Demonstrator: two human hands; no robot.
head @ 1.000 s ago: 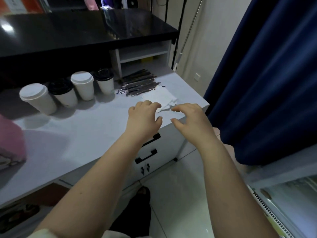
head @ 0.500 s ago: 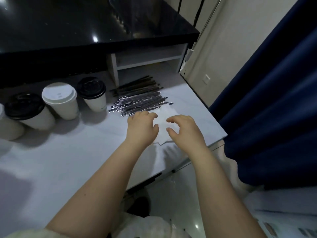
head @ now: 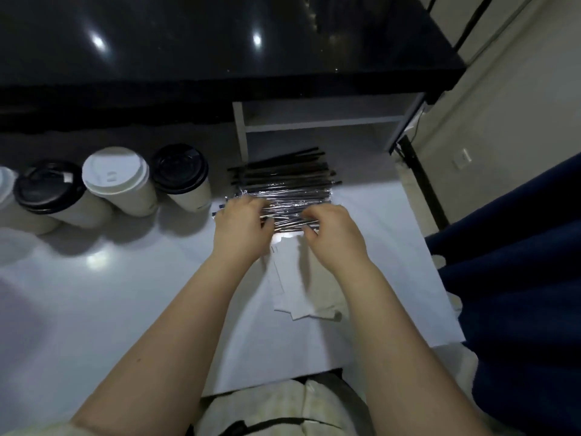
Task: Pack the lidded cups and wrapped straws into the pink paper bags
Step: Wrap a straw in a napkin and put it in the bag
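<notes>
Gleaming white counter [head: 94,309] beside navy curtain [head: 518,278]

head view, steeply downward, close over counter [head: 94,309]

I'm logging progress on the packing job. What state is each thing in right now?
Black-lidded cup on the right: standing, lid on.
White-lidded cup: standing, lid on.
Black-lidded cup on the left: standing, lid on.
Wrapped straws: loose pile on the counter, unpacked.
White paper sheets: lying flat, overlapping.
Left hand: fingers curled on the straws, grip unclear.
Right hand: fingers curled on the straws, grip unclear.
</notes>
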